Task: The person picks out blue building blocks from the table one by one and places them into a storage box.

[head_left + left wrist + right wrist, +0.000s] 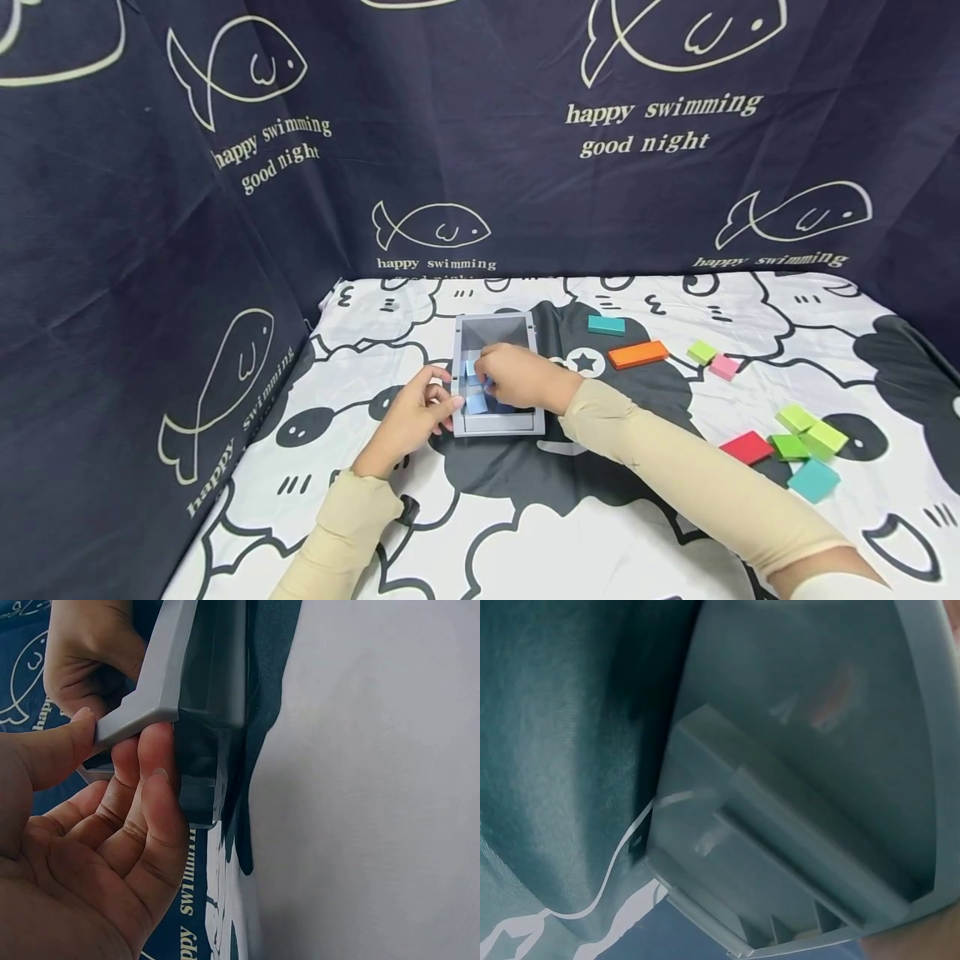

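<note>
A grey open-topped box point(501, 423) stands on the cloth, with light blue blocks point(476, 404) inside. My left hand point(414, 410) is at the box's near left side. In the left wrist view, its thumb and fingers pinch the grey rim point(166, 675). My right hand point(513, 372) reaches over the right wall into the box, its fingers curled and pointing down. They pinch a blue block point(489, 385), mostly hidden by the hand. From the right wrist, the ribbed grey outer side of the box point(817, 810) fills much of the view.
Right of the box lie a teal block point(606, 325) and an orange block point(637, 355). Farther right are a lime block point(702, 352), a pink block point(724, 367), a red block point(746, 447), several green blocks point(789, 447) and another teal block point(813, 480). A dark fish-print curtain point(435, 167) hangs behind.
</note>
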`<state>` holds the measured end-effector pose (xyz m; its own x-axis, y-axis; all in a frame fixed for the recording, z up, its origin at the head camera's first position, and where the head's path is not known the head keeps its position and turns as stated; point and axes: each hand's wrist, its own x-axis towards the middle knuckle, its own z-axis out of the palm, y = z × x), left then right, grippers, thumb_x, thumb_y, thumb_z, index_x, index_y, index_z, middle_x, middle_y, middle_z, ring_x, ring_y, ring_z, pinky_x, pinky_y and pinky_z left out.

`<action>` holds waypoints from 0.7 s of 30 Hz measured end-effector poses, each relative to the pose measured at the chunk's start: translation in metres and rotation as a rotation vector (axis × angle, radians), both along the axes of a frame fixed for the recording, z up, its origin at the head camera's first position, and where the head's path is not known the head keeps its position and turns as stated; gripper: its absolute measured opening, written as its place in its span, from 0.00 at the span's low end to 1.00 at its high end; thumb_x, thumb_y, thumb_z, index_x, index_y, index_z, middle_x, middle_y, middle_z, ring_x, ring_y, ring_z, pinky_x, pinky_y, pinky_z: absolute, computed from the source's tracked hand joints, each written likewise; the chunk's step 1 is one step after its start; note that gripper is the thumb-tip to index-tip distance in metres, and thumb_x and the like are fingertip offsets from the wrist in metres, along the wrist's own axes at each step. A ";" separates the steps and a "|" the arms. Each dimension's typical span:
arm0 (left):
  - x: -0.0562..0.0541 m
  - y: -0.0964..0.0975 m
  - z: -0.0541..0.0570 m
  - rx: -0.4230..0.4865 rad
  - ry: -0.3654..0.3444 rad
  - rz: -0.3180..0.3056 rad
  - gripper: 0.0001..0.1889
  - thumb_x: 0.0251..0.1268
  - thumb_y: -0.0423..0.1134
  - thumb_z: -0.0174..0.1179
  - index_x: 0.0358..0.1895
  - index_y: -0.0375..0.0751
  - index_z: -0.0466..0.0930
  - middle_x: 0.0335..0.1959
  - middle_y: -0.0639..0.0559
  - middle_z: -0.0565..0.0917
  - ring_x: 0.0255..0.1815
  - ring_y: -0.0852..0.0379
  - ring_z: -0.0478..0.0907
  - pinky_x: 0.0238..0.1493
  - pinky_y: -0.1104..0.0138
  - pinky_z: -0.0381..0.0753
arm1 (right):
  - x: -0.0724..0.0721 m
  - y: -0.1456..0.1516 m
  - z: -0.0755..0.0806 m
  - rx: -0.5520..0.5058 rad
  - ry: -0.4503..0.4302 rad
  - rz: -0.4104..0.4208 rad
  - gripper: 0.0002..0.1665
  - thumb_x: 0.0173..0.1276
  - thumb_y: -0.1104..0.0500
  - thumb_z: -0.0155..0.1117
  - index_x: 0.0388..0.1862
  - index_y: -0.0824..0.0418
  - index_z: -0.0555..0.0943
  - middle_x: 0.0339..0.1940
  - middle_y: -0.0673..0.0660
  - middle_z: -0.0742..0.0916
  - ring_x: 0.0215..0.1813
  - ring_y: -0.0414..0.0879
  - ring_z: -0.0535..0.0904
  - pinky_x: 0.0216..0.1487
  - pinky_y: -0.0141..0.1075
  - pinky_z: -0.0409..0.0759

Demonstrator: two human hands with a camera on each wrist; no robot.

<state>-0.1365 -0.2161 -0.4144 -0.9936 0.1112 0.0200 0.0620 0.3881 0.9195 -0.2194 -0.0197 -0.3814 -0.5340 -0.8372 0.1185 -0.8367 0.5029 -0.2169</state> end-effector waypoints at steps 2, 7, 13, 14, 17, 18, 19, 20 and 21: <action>0.000 0.000 0.000 -0.003 -0.002 0.002 0.15 0.69 0.35 0.63 0.54 0.39 0.70 0.25 0.47 0.82 0.23 0.50 0.81 0.25 0.64 0.79 | 0.000 -0.001 -0.001 0.013 0.001 -0.002 0.07 0.58 0.70 0.69 0.33 0.60 0.85 0.33 0.51 0.82 0.35 0.43 0.78 0.40 0.37 0.80; 0.000 0.000 -0.001 -0.007 0.007 0.002 0.15 0.69 0.34 0.63 0.53 0.39 0.69 0.24 0.49 0.81 0.23 0.52 0.80 0.24 0.65 0.79 | 0.000 -0.003 -0.002 0.037 0.005 -0.008 0.07 0.58 0.70 0.69 0.33 0.60 0.85 0.33 0.51 0.82 0.34 0.43 0.78 0.39 0.37 0.80; 0.000 -0.001 -0.002 -0.007 0.006 -0.003 0.15 0.69 0.34 0.63 0.53 0.39 0.69 0.25 0.48 0.81 0.23 0.50 0.81 0.25 0.64 0.79 | 0.000 -0.006 -0.003 0.057 -0.010 -0.005 0.08 0.58 0.70 0.70 0.32 0.58 0.85 0.32 0.50 0.82 0.33 0.42 0.78 0.36 0.37 0.79; 0.000 -0.001 -0.002 -0.007 0.007 -0.005 0.15 0.69 0.34 0.63 0.54 0.38 0.69 0.25 0.48 0.81 0.23 0.50 0.81 0.25 0.63 0.79 | 0.000 -0.007 -0.003 0.060 -0.009 -0.004 0.08 0.58 0.70 0.70 0.32 0.58 0.85 0.32 0.50 0.83 0.33 0.41 0.78 0.36 0.37 0.79; -0.001 -0.001 -0.003 -0.005 0.007 -0.003 0.15 0.69 0.34 0.63 0.54 0.40 0.69 0.25 0.48 0.81 0.23 0.49 0.81 0.25 0.64 0.79 | -0.001 -0.008 -0.004 0.060 -0.009 -0.003 0.08 0.57 0.70 0.70 0.32 0.58 0.86 0.31 0.50 0.83 0.32 0.41 0.78 0.35 0.37 0.79; -0.001 -0.002 -0.003 -0.004 0.005 -0.001 0.15 0.69 0.34 0.63 0.54 0.40 0.70 0.25 0.49 0.81 0.23 0.49 0.81 0.25 0.64 0.79 | -0.001 -0.008 -0.004 0.061 -0.008 -0.005 0.08 0.57 0.70 0.70 0.32 0.58 0.86 0.31 0.50 0.83 0.32 0.42 0.78 0.35 0.37 0.79; -0.001 -0.002 -0.004 -0.002 0.004 -0.002 0.15 0.69 0.34 0.63 0.54 0.40 0.69 0.25 0.49 0.81 0.23 0.49 0.81 0.25 0.63 0.79 | -0.001 -0.008 -0.004 0.062 -0.009 -0.006 0.08 0.58 0.70 0.70 0.32 0.58 0.86 0.31 0.50 0.83 0.33 0.42 0.79 0.36 0.37 0.79; -0.001 -0.002 -0.004 0.000 0.005 -0.005 0.15 0.69 0.34 0.62 0.54 0.40 0.69 0.24 0.49 0.81 0.23 0.49 0.81 0.25 0.63 0.79 | -0.001 -0.008 -0.004 0.064 -0.010 -0.007 0.08 0.58 0.70 0.70 0.33 0.58 0.86 0.32 0.50 0.83 0.33 0.42 0.80 0.36 0.37 0.80; -0.001 -0.002 -0.004 0.001 0.002 -0.004 0.15 0.69 0.34 0.62 0.54 0.40 0.69 0.24 0.49 0.81 0.23 0.49 0.81 0.25 0.63 0.79 | -0.001 -0.008 -0.004 0.066 -0.010 -0.006 0.08 0.58 0.70 0.70 0.33 0.58 0.86 0.32 0.50 0.84 0.34 0.42 0.80 0.37 0.37 0.80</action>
